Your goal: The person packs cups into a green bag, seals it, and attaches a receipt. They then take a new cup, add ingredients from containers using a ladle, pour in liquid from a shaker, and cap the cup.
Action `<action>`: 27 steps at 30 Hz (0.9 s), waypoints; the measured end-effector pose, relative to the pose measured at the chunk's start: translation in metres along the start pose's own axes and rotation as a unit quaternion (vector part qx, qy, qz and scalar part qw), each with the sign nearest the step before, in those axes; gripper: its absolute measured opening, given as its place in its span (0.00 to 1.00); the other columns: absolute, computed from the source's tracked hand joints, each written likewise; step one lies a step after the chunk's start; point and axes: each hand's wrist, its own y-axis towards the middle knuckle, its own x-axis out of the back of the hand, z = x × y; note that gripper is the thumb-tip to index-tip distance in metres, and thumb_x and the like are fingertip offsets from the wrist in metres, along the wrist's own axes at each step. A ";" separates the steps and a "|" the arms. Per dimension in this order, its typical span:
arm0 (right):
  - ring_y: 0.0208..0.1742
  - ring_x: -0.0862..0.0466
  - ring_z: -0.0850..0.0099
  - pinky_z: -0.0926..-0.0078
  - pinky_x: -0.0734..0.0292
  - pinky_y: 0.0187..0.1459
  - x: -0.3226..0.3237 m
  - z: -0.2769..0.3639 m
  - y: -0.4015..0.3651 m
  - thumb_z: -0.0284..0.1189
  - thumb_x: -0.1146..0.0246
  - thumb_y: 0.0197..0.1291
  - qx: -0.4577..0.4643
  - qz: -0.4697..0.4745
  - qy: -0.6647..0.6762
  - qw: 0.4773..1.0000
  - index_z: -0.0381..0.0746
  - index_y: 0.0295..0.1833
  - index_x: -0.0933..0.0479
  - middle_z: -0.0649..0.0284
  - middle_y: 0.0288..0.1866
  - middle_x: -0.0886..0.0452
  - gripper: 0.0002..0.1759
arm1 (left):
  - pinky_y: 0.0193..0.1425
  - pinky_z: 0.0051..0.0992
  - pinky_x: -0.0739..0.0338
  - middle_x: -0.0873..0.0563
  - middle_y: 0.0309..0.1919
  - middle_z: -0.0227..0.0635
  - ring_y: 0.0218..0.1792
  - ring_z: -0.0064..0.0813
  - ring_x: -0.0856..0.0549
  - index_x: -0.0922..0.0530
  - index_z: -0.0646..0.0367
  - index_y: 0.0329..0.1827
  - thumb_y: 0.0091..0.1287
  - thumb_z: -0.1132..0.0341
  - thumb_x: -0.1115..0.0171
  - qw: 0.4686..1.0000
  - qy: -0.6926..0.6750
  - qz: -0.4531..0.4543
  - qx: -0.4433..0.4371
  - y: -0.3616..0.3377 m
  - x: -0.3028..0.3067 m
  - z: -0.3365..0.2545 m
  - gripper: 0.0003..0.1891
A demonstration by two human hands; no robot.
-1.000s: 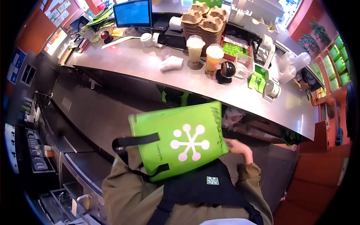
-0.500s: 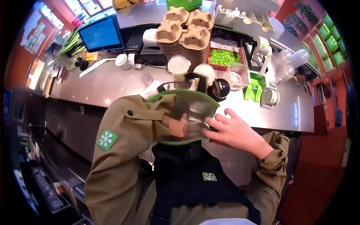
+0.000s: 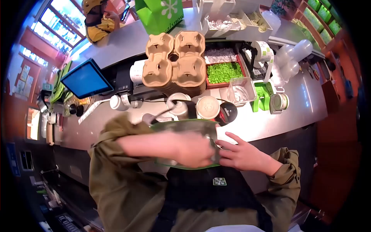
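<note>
A bag with a green rim [image 3: 189, 124] is open toward me, in front of my apron at the counter's near edge. My left hand [image 3: 195, 150] is at its mouth, with the bare forearm lying across the opening. Motion smears the fingers of that hand, and whatever they hold is hidden. On the bag's right edge, the fingers of my right hand [image 3: 247, 156] are bent around the rim. Just beyond the bag stand two white-lidded cups, one nearer the middle [image 3: 208, 107] and one further left [image 3: 178, 102]. A glossy black round object [image 3: 228, 112] sits beside them.
Stacked cardboard cup carriers [image 3: 189, 71] rise behind the cups. A red tray of green pieces [image 3: 224, 73], a clear box [image 3: 242, 91], a green dispenser [image 3: 263, 96] and a label roll [image 3: 262, 51] stand right. A monitor [image 3: 87, 78] is left; a person [image 3: 98, 21] is beyond.
The view has shifted, showing more of the back counter. My left forearm has swung across the bag's mouth, its hand now nearer the right edge. My right hand stays at the rim.
</note>
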 end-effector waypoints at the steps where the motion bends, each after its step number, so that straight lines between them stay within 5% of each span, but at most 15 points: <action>1: 0.59 0.30 0.65 0.53 0.43 0.67 -0.001 -0.001 0.001 0.31 0.43 0.48 0.004 0.002 0.010 1.000 0.47 0.33 0.25 0.68 0.38 0.26 0.05 | 0.31 0.33 0.24 0.18 0.22 0.42 0.25 0.43 0.17 0.21 0.63 0.26 0.56 0.61 0.39 0.995 -0.040 -0.091 -0.003 -0.022 0.041 -0.008 0.12; 2: 0.57 0.29 0.64 0.52 0.42 0.67 -0.003 -0.004 0.002 0.32 0.43 0.47 0.008 -0.005 0.012 1.000 0.48 0.33 0.25 0.67 0.39 0.26 0.06 | 0.29 0.32 0.24 0.18 0.22 0.41 0.24 0.38 0.17 0.23 0.62 0.25 0.58 0.58 0.40 0.981 0.058 -0.158 0.100 -0.034 0.074 0.003 0.14; 3: 0.57 0.29 0.63 0.52 0.42 0.67 -0.002 -0.008 0.003 0.32 0.43 0.47 0.012 -0.006 0.005 1.000 0.48 0.33 0.25 0.67 0.39 0.27 0.06 | 0.27 0.32 0.24 0.18 0.21 0.40 0.22 0.35 0.18 0.23 0.63 0.25 0.58 0.54 0.39 0.889 0.018 -0.416 0.190 -0.032 0.083 0.043 0.17; 4: 0.57 0.29 0.63 0.52 0.42 0.67 0.000 -0.011 0.005 0.33 0.43 0.47 0.018 -0.006 -0.002 1.000 0.48 0.33 0.25 0.66 0.39 0.27 0.06 | 0.27 0.33 0.23 0.18 0.21 0.44 0.24 0.35 0.16 0.24 0.65 0.27 0.57 0.52 0.37 0.808 0.075 -0.519 0.269 -0.028 0.101 0.081 0.20; 5: 0.57 0.29 0.63 0.53 0.42 0.67 0.000 -0.013 0.006 0.33 0.43 0.47 0.025 -0.005 -0.006 1.000 0.48 0.33 0.25 0.66 0.39 0.27 0.06 | 0.34 0.35 0.21 0.17 0.26 0.49 0.30 0.40 0.14 0.25 0.70 0.35 0.53 0.50 0.35 0.732 0.169 -0.507 0.422 -0.019 0.110 0.107 0.26; 7: 0.57 0.29 0.62 0.52 0.42 0.66 -0.002 -0.016 0.008 0.33 0.43 0.47 0.040 -0.001 -0.015 0.999 0.49 0.33 0.24 0.65 0.39 0.27 0.06 | 0.40 0.38 0.20 0.17 0.32 0.54 0.37 0.47 0.15 0.33 0.75 0.48 0.46 0.48 0.30 0.716 0.144 -0.480 0.486 0.001 0.103 0.170 0.38; 11: 0.57 0.29 0.61 0.48 0.43 0.66 -0.003 -0.027 0.006 0.33 0.43 0.47 0.045 -0.014 0.013 0.999 0.51 0.33 0.23 0.65 0.39 0.27 0.06 | 0.45 0.38 0.21 0.17 0.37 0.54 0.41 0.49 0.16 0.46 0.74 0.57 0.38 0.50 0.26 0.717 0.105 -0.462 0.512 0.019 0.097 0.204 0.51; 15: 0.59 0.30 0.61 0.43 0.47 0.66 0.000 -0.033 0.003 0.33 0.43 0.48 0.048 -0.005 -0.001 0.999 0.52 0.34 0.23 0.65 0.39 0.27 0.07 | 0.49 0.37 0.23 0.18 0.41 0.55 0.46 0.48 0.17 0.45 0.68 0.56 0.36 0.52 0.26 0.717 0.055 -0.444 0.535 0.018 0.101 0.214 0.49; 21: 0.60 0.31 0.60 0.42 0.50 0.67 0.001 -0.040 -0.001 0.32 0.43 0.48 0.053 0.002 0.010 0.999 0.52 0.37 0.22 0.64 0.40 0.27 0.09 | 0.55 0.40 0.27 0.21 0.50 0.56 0.51 0.50 0.20 0.59 0.68 0.69 0.36 0.51 0.26 0.703 0.011 -0.424 0.570 0.012 0.110 0.188 0.62; 26: 0.58 0.31 0.59 0.38 0.49 0.66 0.002 -0.043 -0.001 0.33 0.41 0.45 0.048 0.009 0.016 0.999 0.51 0.33 0.22 0.62 0.39 0.28 0.07 | 0.55 0.38 0.27 0.21 0.48 0.57 0.52 0.50 0.21 0.47 0.63 0.62 0.46 0.49 0.35 0.680 0.035 -0.467 0.564 -0.019 0.121 0.169 0.45; 27: 0.57 0.31 0.60 0.38 0.49 0.66 0.003 -0.044 -0.001 0.33 0.40 0.44 0.047 0.005 0.018 0.999 0.51 0.32 0.23 0.62 0.38 0.29 0.06 | 0.52 0.36 0.26 0.19 0.45 0.55 0.48 0.49 0.19 0.40 0.64 0.59 0.49 0.50 0.38 0.627 0.069 -0.535 0.562 -0.032 0.119 0.156 0.39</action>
